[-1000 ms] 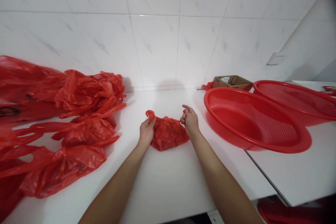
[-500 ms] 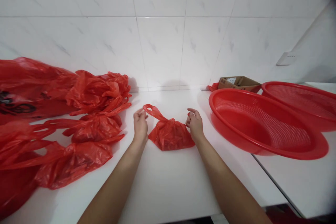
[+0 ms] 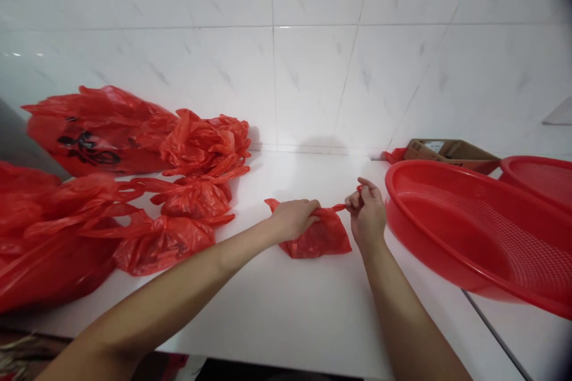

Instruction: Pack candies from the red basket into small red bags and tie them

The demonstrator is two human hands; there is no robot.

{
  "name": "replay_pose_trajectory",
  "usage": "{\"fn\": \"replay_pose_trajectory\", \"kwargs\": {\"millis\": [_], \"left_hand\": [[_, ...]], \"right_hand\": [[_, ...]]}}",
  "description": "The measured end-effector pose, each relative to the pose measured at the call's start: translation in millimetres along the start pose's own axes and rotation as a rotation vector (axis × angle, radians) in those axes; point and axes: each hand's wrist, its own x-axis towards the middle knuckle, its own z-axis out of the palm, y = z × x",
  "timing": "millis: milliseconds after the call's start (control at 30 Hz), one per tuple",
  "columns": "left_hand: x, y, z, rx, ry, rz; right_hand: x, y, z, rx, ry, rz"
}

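Observation:
A small red plastic bag [image 3: 318,238] lies on the white counter [image 3: 286,309] in front of me. My left hand [image 3: 292,218] is closed around the top of the bag, over its neck. My right hand [image 3: 367,214] pinches one of the bag's thin handles and holds it stretched toward the right. The bag's contents are hidden.
Several tied red bags [image 3: 179,220] are piled at the left, with a larger red bag [image 3: 93,134] against the tiled wall. A big red strainer basket [image 3: 473,232] sits close to my right hand, a second basket [image 3: 540,181] behind it, and a cardboard box [image 3: 451,152] by the wall.
My left hand moved from beside the bag onto its top and closed. The right hand keeps the handle pulled right. The camera has turned left, so everything sits further right in view.

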Motion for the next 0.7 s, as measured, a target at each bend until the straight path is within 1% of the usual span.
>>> {"fn": "replay_pose_trajectory", "kwargs": {"millis": [67,100,200,267,300,367,500,567,700], "left_hand": [[-4.0,0.1,-9.7,-0.088,-0.021,-0.019],[-5.2,-0.4,-13.5,-0.133,-0.020,-0.032],[-5.1,-6.4,-15.8,-0.254,0.025,-0.074],[-3.3,-13.5,-9.7,-0.317,0.070,-0.095],[-2.5,-17.4,-5.0,-0.346,0.089,-0.106],[-1.5,-24.5,5.5,-0.399,0.119,-0.133],[-2.1,-31.0,21.4,-0.470,0.150,-0.173],[-2.7,-30.1,23.7,-0.487,0.158,-0.171],[-3.3,-25.6,21.9,-0.504,0.163,-0.169]], "right_hand": [[-0.2,-0.2,-0.7,-0.132,-0.025,0.041],[-1.6,0.9,-0.2,-0.245,-0.061,0.069],[-11.0,9.2,4.1,-0.618,-0.257,0.132],[-19.3,17.1,8.2,-0.773,-0.385,0.138],[-22.8,21.0,10.0,-0.809,-0.423,0.132],[-27.1,27.2,12.3,-0.857,-0.457,0.107],[-24.6,33.1,10.6,-0.923,-0.468,0.057],[-21.6,34.3,8.5,-0.941,-0.463,0.038],[-19.3,35.6,6.6,-0.959,-0.456,0.014]]}}
